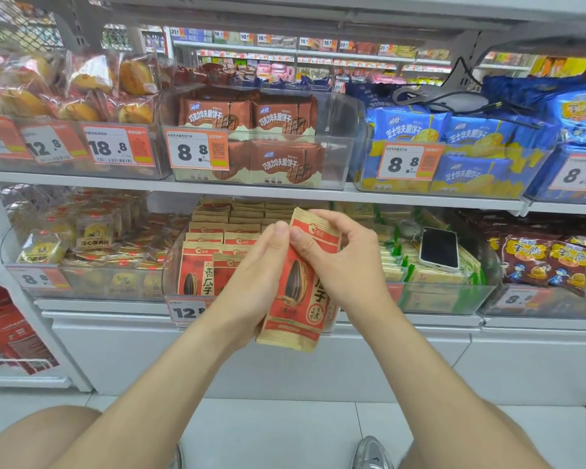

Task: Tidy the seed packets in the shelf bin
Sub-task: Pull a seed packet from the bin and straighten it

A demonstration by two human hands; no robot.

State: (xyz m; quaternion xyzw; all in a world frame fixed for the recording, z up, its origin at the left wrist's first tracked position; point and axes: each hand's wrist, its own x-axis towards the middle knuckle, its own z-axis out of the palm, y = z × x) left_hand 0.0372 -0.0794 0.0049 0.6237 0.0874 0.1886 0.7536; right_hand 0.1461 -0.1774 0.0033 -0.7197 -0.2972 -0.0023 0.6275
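Seed packet (296, 292), red and kraft-brown, tilted with its top toward 1 o'clock, held out in front of the shelf bin (170, 265) at picture centre. Printed with a black sunflower seed, the characters "瓜子" and a red logo band across the top. Gripped along its 9 o'clock edge by the left hand (254, 275), thumb near the top. Pinched at 2 o'clock by the right hand (345, 262), thumb on the front, fingers curled round the edge. Thumb tips just beside each other.

At 9 o'clock, more seed packets (200, 269) standing in rows in the clear bin, one reading "香瓜子". At 7 o'clock, a price tag (187, 311) marked "12.8", partly hidden by the forearm. At 3 o'clock, a phone (439, 247) lying screen up on green-and-white packs (403, 265). At 12 o'clock, brown wafer packs (251, 118) behind an orange tag (197, 150) reading "8.8".
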